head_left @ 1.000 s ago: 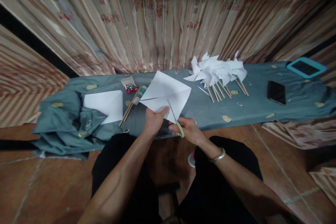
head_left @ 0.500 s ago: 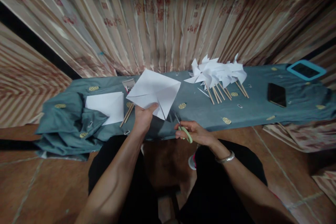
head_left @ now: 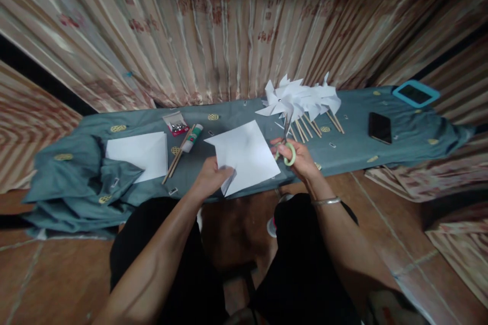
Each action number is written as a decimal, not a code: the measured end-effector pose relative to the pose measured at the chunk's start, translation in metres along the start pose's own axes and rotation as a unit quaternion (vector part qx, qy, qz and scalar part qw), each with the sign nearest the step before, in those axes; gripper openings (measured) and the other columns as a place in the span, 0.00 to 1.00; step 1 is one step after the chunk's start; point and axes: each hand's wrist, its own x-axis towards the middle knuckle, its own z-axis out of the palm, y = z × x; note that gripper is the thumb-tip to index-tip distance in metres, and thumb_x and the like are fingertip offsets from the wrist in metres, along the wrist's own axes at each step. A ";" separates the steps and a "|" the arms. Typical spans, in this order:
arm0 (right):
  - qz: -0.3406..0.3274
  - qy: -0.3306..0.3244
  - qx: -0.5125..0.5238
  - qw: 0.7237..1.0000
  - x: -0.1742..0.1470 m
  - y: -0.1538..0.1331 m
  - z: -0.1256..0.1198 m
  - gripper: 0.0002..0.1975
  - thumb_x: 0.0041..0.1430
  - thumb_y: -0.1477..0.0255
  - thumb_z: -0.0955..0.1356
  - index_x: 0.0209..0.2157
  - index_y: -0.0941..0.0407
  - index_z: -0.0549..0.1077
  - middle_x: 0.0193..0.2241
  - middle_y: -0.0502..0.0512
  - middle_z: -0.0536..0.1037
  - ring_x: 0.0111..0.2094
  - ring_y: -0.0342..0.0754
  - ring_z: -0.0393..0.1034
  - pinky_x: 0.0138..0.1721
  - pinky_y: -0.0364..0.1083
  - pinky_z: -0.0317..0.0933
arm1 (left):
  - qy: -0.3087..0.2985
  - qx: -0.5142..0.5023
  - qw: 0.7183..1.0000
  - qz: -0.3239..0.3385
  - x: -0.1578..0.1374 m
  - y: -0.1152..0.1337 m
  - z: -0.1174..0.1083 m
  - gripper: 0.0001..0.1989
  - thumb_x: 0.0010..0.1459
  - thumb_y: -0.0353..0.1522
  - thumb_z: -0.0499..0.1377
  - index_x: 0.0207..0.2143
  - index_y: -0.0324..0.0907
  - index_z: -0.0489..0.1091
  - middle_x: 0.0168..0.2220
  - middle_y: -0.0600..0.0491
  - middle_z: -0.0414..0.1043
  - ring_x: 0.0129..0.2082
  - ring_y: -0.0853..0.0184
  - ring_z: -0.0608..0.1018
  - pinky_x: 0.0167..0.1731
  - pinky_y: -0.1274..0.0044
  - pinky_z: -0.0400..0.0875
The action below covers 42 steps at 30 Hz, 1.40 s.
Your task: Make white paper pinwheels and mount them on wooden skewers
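The white square paper sheet (head_left: 247, 155) at the centre of the frame covers most fingers of the left hand (head_left: 213, 176), which pinches its lower-left side with the thumb on top; a small piece beside that thumb is shaded and hard to read. The right hand (head_left: 299, 157), right of centre, is curled around light-green-handled metal scissors (head_left: 293, 151); their blades point up, blurred against the pinwheels behind, so how far apart they stand cannot be told. The sheet's lowest corner comes near the front edge of the grey-green patterned cloth (head_left: 351, 155), while cloth shows between the sheet's upper edge and the pleated beige curtain (head_left: 213, 35) along the back. To the right, a stretch of cloth separates the white paper pinwheels on wooden sticks (head_left: 305, 99) from a black phone (head_left: 380, 127) and a blue-framed tablet (head_left: 416, 93) at upper right. Left of the sheet, a green-and-white tube (head_left: 192, 138) lies against loose wooden sticks (head_left: 178, 155), just beside an open red-and-white box of shiny metal bits (head_left: 176, 126). Bunched cloth overlaps the lower-left part of a white paper stack (head_left: 143, 155) farther left.
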 end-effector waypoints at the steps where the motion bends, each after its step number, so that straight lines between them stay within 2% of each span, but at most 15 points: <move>1: 0.006 -0.010 -0.013 1.000 0.000 0.000 0.002 0.25 0.36 0.54 0.78 0.34 0.55 0.76 0.22 0.46 0.75 0.24 0.41 0.66 0.27 0.42 0.60 | -0.014 0.008 1.000 0.002 -0.001 0.000 0.001 0.02 0.33 0.28 0.61 0.14 0.40 0.70 0.16 0.57 0.66 0.18 0.71 0.65 0.19 0.80 0.57; 3: 0.024 -0.029 -0.026 0.999 0.000 0.002 0.007 0.24 0.34 0.58 0.79 0.33 0.55 0.76 0.21 0.44 0.73 0.23 0.40 0.63 0.26 0.41 0.58 | -0.031 0.019 0.999 0.009 -0.002 -0.002 0.002 0.02 0.33 0.29 0.60 0.13 0.40 0.69 0.15 0.58 0.65 0.17 0.72 0.64 0.19 0.80 0.56; 6: 0.057 -0.060 -0.012 0.996 0.001 0.004 0.013 0.22 0.32 0.63 0.80 0.32 0.56 0.75 0.22 0.44 0.74 0.23 0.40 0.65 0.27 0.41 0.60 | -0.033 0.016 0.999 -0.002 -0.001 -0.005 0.002 0.04 0.33 0.29 0.61 0.13 0.40 0.69 0.14 0.58 0.64 0.17 0.73 0.63 0.18 0.80 0.54; 8: 0.069 -0.061 0.006 0.996 0.002 0.005 0.016 0.22 0.32 0.64 0.80 0.31 0.56 0.75 0.23 0.44 0.75 0.23 0.40 0.66 0.27 0.41 0.60 | -0.025 -0.009 1.000 -0.016 -0.001 -0.005 0.001 0.05 0.32 0.30 0.65 0.15 0.39 0.71 0.16 0.56 0.68 0.18 0.71 0.66 0.19 0.80 0.57; 12: 0.064 0.005 0.078 0.995 0.005 0.008 0.019 0.23 0.26 0.67 0.81 0.30 0.55 0.75 0.21 0.43 0.76 0.21 0.40 0.66 0.26 0.41 0.60 | -0.038 -0.144 0.988 -0.036 0.000 0.001 0.000 0.19 0.32 0.38 0.72 0.28 0.37 0.78 0.27 0.50 0.78 0.25 0.65 0.75 0.28 0.75 0.69; 14: 0.045 0.057 0.126 0.989 0.008 0.009 0.023 0.23 0.26 0.67 0.80 0.29 0.55 0.75 0.21 0.43 0.76 0.22 0.40 0.67 0.27 0.41 0.61 | -0.056 -0.239 0.969 -0.037 -0.001 0.006 0.002 0.23 0.34 0.44 0.72 0.31 0.38 0.78 0.31 0.49 0.79 0.30 0.63 0.78 0.34 0.73 0.73; 16: 0.026 0.107 0.169 0.979 0.011 0.011 0.028 0.22 0.27 0.66 0.80 0.28 0.55 0.75 0.21 0.43 0.77 0.23 0.42 0.69 0.29 0.43 0.64 | -0.073 -0.311 0.947 -0.031 -0.001 0.009 0.004 0.23 0.36 0.46 0.72 0.31 0.40 0.77 0.31 0.51 0.79 0.33 0.63 0.78 0.37 0.71 0.74; 20: 0.012 0.150 0.206 0.967 0.017 0.013 0.043 0.21 0.28 0.65 0.80 0.27 0.54 0.72 0.20 0.44 0.76 0.26 0.46 0.72 0.33 0.46 0.66 | -0.086 -0.329 0.940 -0.011 -0.004 0.009 0.015 0.18 0.35 0.39 0.74 0.27 0.41 0.75 0.31 0.54 0.78 0.35 0.67 0.78 0.39 0.74 0.73; 24: 0.002 0.145 0.215 0.966 0.019 0.014 0.063 0.23 0.29 0.65 0.80 0.29 0.55 0.72 0.22 0.45 0.77 0.28 0.46 0.72 0.34 0.46 0.65 | -0.019 -0.328 0.944 -0.015 -0.003 0.004 0.028 0.17 0.36 0.35 0.73 0.30 0.41 0.74 0.31 0.55 0.77 0.34 0.68 0.78 0.37 0.76 0.72; 29: -0.012 0.104 0.166 0.981 0.018 0.013 0.083 0.23 0.31 0.62 0.79 0.30 0.55 0.73 0.24 0.45 0.77 0.25 0.43 0.69 0.31 0.44 0.64 | 0.092 -0.340 0.936 -0.004 0.006 -0.001 0.031 0.24 0.32 0.31 0.73 0.36 0.40 0.74 0.39 0.49 0.80 0.41 0.60 0.79 0.42 0.70 0.72; 32: -0.024 0.077 0.118 0.990 0.016 0.012 0.084 0.23 0.34 0.58 0.79 0.32 0.55 0.75 0.23 0.45 0.76 0.25 0.42 0.68 0.29 0.43 0.63 | 0.114 -0.328 0.938 0.021 0.010 0.000 0.022 0.23 0.33 0.30 0.72 0.36 0.39 0.74 0.38 0.47 0.80 0.43 0.58 0.79 0.45 0.68 0.72; 35: -0.008 0.034 0.064 0.997 0.009 0.011 0.075 0.26 0.37 0.55 0.78 0.36 0.56 0.76 0.21 0.46 0.75 0.23 0.41 0.68 0.25 0.42 0.61 | 0.128 -0.313 0.940 0.053 0.013 0.002 0.010 0.22 0.33 0.30 0.71 0.36 0.39 0.75 0.36 0.48 0.80 0.41 0.60 0.80 0.45 0.69 0.72; 38: 0.029 -0.061 0.031 0.997 -0.006 0.011 0.064 0.28 0.43 0.54 0.76 0.42 0.57 0.75 0.27 0.52 0.79 0.27 0.44 0.73 0.25 0.41 0.61 | 0.138 -0.307 0.938 0.087 0.015 0.005 -0.001 0.22 0.33 0.29 0.71 0.37 0.40 0.75 0.35 0.49 0.80 0.39 0.62 0.80 0.45 0.70 0.72; 42: 0.066 -0.210 0.020 0.975 -0.026 0.014 0.054 0.29 0.50 0.53 0.73 0.48 0.58 0.74 0.35 0.57 0.81 0.29 0.43 0.74 0.23 0.39 0.58 | 0.146 -0.288 0.939 0.116 0.018 0.004 -0.008 0.22 0.35 0.29 0.70 0.38 0.40 0.76 0.35 0.50 0.80 0.38 0.64 0.79 0.48 0.70 0.71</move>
